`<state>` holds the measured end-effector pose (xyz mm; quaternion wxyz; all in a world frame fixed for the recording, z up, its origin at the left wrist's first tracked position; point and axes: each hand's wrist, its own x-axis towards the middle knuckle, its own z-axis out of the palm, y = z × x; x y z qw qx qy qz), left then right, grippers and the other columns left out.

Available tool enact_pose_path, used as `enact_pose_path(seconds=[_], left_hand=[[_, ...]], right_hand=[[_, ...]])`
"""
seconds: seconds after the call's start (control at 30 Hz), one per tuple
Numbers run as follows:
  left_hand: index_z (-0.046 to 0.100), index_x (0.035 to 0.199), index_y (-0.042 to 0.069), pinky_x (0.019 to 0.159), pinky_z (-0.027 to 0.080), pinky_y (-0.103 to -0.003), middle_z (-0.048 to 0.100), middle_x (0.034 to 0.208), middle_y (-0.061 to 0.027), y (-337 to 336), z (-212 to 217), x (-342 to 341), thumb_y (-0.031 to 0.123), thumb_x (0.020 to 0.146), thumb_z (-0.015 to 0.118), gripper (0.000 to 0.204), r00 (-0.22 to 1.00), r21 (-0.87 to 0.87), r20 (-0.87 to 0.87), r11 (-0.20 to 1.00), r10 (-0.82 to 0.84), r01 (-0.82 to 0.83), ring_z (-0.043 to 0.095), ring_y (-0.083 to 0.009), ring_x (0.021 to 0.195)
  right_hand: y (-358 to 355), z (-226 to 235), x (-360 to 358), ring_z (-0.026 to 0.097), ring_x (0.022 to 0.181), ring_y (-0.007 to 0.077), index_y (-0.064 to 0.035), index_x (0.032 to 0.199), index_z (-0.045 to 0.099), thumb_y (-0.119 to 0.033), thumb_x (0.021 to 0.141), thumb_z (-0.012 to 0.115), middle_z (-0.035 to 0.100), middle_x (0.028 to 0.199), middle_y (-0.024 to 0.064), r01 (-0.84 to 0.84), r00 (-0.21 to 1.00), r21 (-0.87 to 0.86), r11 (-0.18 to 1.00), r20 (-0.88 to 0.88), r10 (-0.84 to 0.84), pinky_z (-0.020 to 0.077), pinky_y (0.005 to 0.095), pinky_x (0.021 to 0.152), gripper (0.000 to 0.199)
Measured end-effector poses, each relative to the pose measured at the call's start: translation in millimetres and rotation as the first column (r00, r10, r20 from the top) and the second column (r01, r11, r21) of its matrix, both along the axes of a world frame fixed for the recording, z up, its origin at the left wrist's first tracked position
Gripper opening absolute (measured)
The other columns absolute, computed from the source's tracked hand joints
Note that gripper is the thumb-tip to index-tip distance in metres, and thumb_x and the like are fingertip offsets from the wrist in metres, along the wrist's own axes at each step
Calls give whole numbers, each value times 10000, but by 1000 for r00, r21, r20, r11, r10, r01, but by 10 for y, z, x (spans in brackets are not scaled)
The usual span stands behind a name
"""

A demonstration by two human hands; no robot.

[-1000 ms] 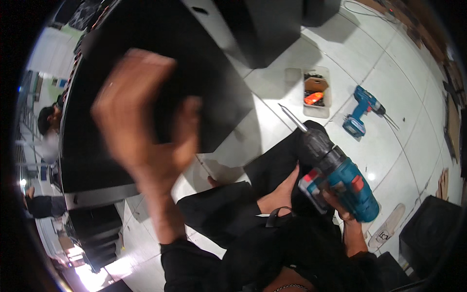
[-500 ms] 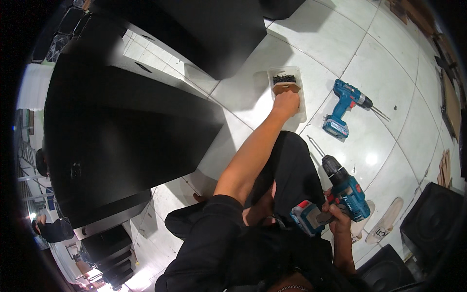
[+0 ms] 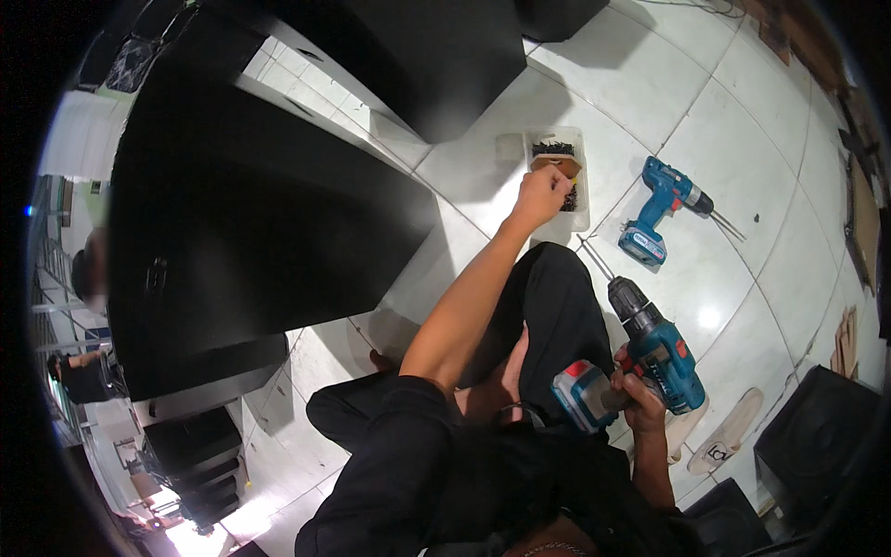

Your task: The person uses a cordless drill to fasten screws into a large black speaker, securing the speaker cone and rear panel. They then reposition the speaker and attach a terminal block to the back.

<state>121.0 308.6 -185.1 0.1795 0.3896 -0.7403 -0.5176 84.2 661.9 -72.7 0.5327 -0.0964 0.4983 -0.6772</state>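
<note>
My left hand [image 3: 543, 193] is over a clear plastic box [image 3: 581, 219] of dark screws [image 3: 554, 148], its fingers curled together. What they pinch, if anything, is too small to make out. A brown divider [image 3: 562, 167] crosses the box, with screws on both sides. Beside the fingertips a small yellow spot shows. My right hand [image 3: 640, 401] grips a teal and black cordless drill [image 3: 666, 357] by its handle, the long bit pointing away from me toward the box. A second cordless drill [image 3: 661, 206] lies on the tiles to the right of the box.
Large black cabinets [image 3: 269, 213] stand at left and at the far side [image 3: 436, 56]. Black speaker boxes [image 3: 817, 436] and a pair of light slippers [image 3: 733, 432] are at the right. Brown boards [image 3: 845, 339] lie along the right edge. Another person [image 3: 79, 376] is at far left.
My left hand has drawn back a little toward me out of the box, fingers now more visible. The drill in my right hand has shifted slightly to the left.
</note>
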Motion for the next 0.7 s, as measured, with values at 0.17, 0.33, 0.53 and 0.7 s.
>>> enact_pose_path(seconds=[0.17,0.33,0.53,0.7], left_hand=[[576,988,26,688,564,-308,682,914,-119,396,1198,607,196,966,619,177,778,645,-525,758,346,98,673,-180,762],[557,935,46,695,593,-288,682,900,-149,717,2099,1536,197,984,602,165,647,527,-681,843,342,109,682,-190,739],[570,919,42,685,604,-274,684,896,-159,885,2436,2362,193,980,607,167,545,380,-792,921,274,90,698,-188,748],[589,924,29,701,614,-280,691,899,-161,973,2561,2868,173,969,619,154,510,334,-817,942,270,36,705,-188,765]], right_hand=[[-38,188,51,559,735,138,31,1167,524,-169,811,719,585,840,68,-22,981,-42,999,-192,13,439,266,700,453],[-117,379,260,569,714,135,29,1167,537,-233,742,801,580,829,60,-218,927,-91,972,-332,177,460,264,671,565],[-231,673,683,588,795,159,31,1301,481,-212,770,737,598,1069,117,-399,877,-104,911,-334,346,472,276,734,637],[-279,738,888,459,1183,208,18,1423,364,-219,873,567,475,1300,158,-342,796,-347,874,387,465,325,323,1039,632]])
